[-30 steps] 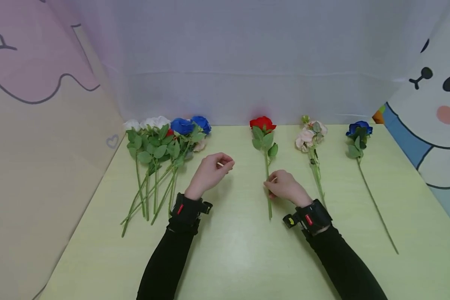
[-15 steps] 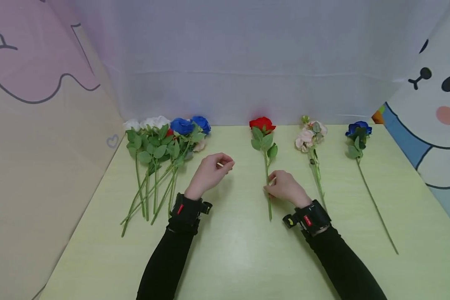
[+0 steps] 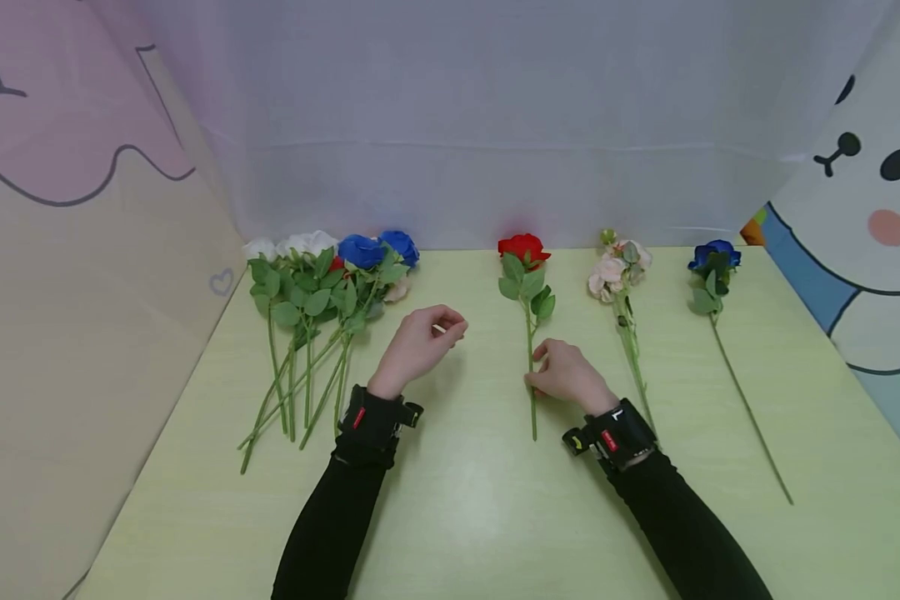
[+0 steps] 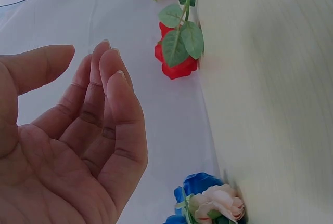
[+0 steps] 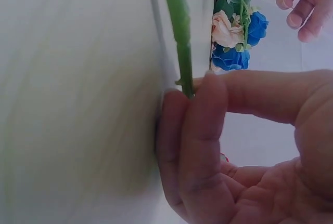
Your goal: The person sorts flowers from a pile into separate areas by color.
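Observation:
A red rose (image 3: 523, 248) lies on the table with its bloom toward the back and its green stem (image 5: 179, 31) pointing at the front. My right hand (image 3: 567, 375) pinches that stem between thumb and fingers, close to the tabletop. Left of the rose, my left hand (image 3: 422, 346) hovers over the table with relaxed, slightly bent fingers; its palm (image 4: 67, 172) holds nothing in the left wrist view. Beside the left hand lies a bunch of flowers with white roses (image 3: 309, 243), blue roses (image 3: 362, 252) and a pale pink bloom (image 4: 216, 206), their stems crossing.
To the right of the red rose lie a pale pink flower spray (image 3: 610, 275) and a single dark blue rose (image 3: 714, 255) with a long stem. The pale table (image 3: 450, 517) ends at a white curtain (image 3: 450, 167) behind. Cartoon-printed sheets hang at both sides.
The lower stem of the red rose has shifted slightly left with my right hand. My left hand holds its place. The whole view has drifted a little.

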`<act>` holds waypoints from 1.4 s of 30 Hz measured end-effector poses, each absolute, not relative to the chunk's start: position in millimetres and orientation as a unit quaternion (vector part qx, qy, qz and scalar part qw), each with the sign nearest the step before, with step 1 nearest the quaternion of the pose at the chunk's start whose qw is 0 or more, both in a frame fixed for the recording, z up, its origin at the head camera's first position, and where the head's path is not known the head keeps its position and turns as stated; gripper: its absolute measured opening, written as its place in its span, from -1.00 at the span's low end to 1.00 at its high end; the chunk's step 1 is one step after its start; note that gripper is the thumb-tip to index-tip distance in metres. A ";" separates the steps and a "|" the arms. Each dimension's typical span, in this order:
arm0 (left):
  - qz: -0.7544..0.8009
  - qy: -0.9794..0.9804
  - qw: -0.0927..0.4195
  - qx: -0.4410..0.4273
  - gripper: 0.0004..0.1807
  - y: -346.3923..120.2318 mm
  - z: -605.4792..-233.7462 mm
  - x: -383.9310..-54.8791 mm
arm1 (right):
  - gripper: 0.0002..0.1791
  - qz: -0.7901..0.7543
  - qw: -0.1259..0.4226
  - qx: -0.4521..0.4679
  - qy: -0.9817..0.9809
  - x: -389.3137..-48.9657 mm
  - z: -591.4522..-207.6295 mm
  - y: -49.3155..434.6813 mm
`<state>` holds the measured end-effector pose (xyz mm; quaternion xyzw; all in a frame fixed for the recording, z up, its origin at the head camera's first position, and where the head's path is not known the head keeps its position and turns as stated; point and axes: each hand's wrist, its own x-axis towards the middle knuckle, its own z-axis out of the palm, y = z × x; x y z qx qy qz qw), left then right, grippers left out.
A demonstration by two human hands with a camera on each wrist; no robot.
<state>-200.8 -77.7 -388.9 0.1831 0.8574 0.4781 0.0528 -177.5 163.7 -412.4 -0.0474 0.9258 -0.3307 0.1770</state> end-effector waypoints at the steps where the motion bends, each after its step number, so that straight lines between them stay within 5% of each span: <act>1: 0.477 0.858 0.052 0.184 -0.71 -77.6 -389.1 -201.2 | -0.60 -0.328 0.176 -0.046 0.927 -177.5 -412.6 163.7; 25: 0.471 0.862 0.049 0.183 -0.77 -76.2 -388.3 -201.5 | -0.63 -0.332 0.165 -0.042 0.928 -180.0 -411.3 164.7; 42: 0.386 0.909 -0.019 0.154 -0.82 -107.6 -385.7 -190.4 | -0.69 -0.599 0.025 -0.086 0.796 -180.1 -399.9 147.8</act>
